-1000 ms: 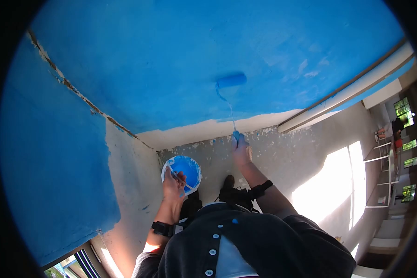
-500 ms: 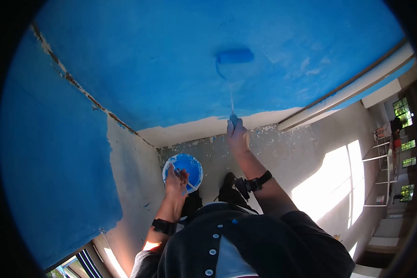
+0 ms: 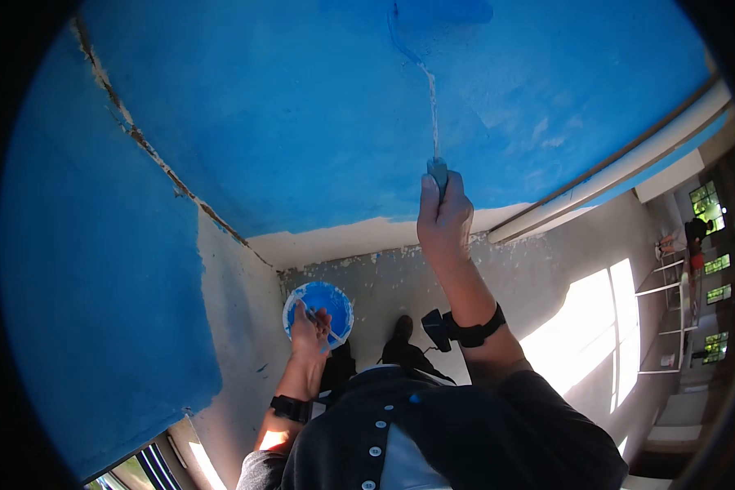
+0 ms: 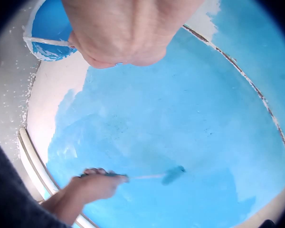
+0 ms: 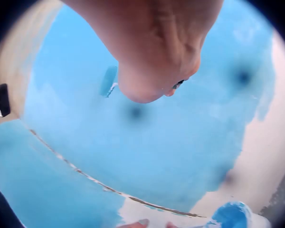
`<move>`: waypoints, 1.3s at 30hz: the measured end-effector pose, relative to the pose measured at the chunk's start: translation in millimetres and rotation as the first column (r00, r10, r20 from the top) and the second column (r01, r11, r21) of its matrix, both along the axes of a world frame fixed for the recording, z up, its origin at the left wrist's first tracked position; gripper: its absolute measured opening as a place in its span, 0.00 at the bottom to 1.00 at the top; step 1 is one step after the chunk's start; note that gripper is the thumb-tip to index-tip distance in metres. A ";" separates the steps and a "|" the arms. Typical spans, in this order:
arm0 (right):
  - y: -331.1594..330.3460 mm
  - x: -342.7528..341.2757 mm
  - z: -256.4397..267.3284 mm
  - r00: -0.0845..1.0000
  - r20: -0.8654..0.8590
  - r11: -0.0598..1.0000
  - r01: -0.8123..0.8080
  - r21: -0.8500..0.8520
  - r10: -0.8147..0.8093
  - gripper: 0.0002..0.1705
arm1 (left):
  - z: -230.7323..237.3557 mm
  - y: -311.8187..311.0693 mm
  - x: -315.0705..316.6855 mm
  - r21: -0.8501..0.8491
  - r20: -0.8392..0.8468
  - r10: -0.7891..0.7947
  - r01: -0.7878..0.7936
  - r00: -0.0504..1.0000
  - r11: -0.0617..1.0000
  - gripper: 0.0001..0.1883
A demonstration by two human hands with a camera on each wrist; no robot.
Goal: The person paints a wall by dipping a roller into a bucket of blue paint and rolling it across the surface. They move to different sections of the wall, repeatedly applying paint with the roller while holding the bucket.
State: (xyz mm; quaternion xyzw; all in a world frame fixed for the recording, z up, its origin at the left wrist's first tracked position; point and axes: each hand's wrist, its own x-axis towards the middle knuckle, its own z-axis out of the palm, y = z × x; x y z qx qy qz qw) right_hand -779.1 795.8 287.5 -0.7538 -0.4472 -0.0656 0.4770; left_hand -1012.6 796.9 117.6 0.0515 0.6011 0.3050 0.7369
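My right hand (image 3: 447, 216) grips the grey-blue handle of a paint roller (image 3: 438, 168), its arm stretched forward. The blue roller head (image 3: 457, 10) lies against the blue-painted wall (image 3: 286, 122), near the top edge of the head view. Low at the left, my left hand (image 3: 306, 336) holds the pale handle (image 4: 47, 42) of a white bucket (image 3: 350, 314) with blue paint inside. Part of the bucket's opening is hidden behind that hand. In the right wrist view the back of the right hand (image 5: 156, 61) covers most of the roller.
An unpainted pale strip (image 3: 335, 238) runs along the wall's foot above the grey floor (image 3: 531, 269). A cracked corner seam (image 3: 159, 163) joins the left wall. A pale pipe (image 3: 612, 175) runs along the right. Sunlight falls on the floor; white-framed furniture (image 3: 670, 327) stands far right.
The right hand has pushed the roller farther up the wall, away from the body, so its head now reaches the view's top edge. The left hand stays at the bucket.
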 end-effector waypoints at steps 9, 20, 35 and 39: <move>-48.0 -19.9 -185.7 0.992 -0.094 0.846 0.024 -0.532 -0.087 0.19 | -17.3 2.2 -13.8 -0.003 0.089 0.072 -0.072 0.993 0.997 0.22; 42.7 -12.9 -12.3 0.994 0.114 0.981 0.019 -0.192 0.003 0.14 | -0.9 0.5 -9.5 -0.016 0.065 -0.015 0.016 0.998 1.000 0.20; -14.1 -17.3 -74.4 0.989 0.144 0.979 0.043 -0.200 -0.013 0.15 | -27.1 -7.5 -12.7 0.031 0.007 -0.096 0.096 0.995 0.995 0.23; 36.0 -30.3 -34.8 0.978 0.202 0.973 0.008 -0.230 0.040 0.16 | -17.8 -9.6 -8.7 0.022 -0.015 -0.131 0.132 0.991 0.991 0.23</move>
